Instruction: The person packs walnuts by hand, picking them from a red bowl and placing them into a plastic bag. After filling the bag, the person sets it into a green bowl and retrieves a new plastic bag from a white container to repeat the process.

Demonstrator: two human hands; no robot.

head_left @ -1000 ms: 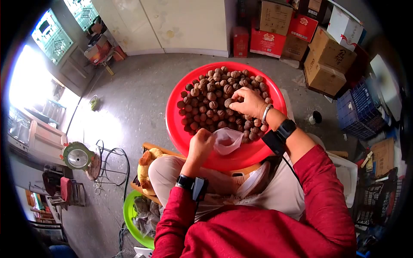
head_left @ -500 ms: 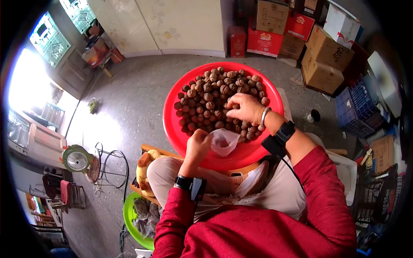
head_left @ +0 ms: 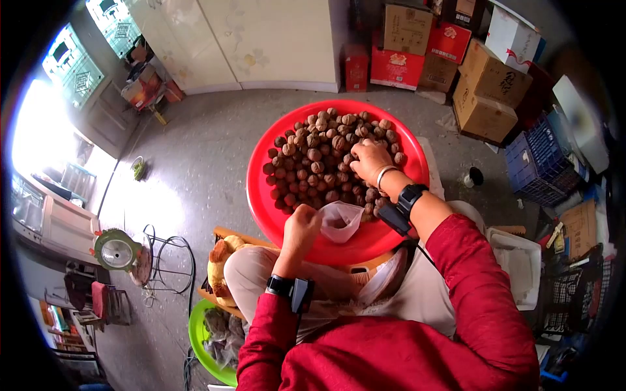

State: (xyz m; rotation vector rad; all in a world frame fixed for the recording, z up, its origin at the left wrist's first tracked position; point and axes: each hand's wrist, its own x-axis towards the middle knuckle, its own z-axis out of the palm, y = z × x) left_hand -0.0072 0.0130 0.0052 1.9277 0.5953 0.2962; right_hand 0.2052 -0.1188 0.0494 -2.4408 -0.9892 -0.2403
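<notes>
A wide red plastic basin [head_left: 259,205] holds a heap of brown walnuts [head_left: 317,167] in front of my lap. My left hand [head_left: 301,228] is closed on the rim of a thin, whitish plastic bag [head_left: 340,223], at the near side of the basin. The bag's mouth gapes upward, and I cannot make out what is inside. On the right part of the heap, my right hand [head_left: 372,161] has its fingers curled down among the walnuts. Whatever those fingers hold is hidden under the hand.
A green basin [head_left: 197,329] with filled plastic bags [head_left: 223,335] stands at lower left, near a yellow plush toy [head_left: 220,267]. Cardboard boxes [head_left: 486,107] and a blue crate [head_left: 538,163] are stacked at right. A white tray [head_left: 536,274] lies beside my right knee.
My right hand has shifted slightly right over the walnuts. The bag's mouth appears wider, with my left hand still gripping its rim. The whole view has tilted a little.
</notes>
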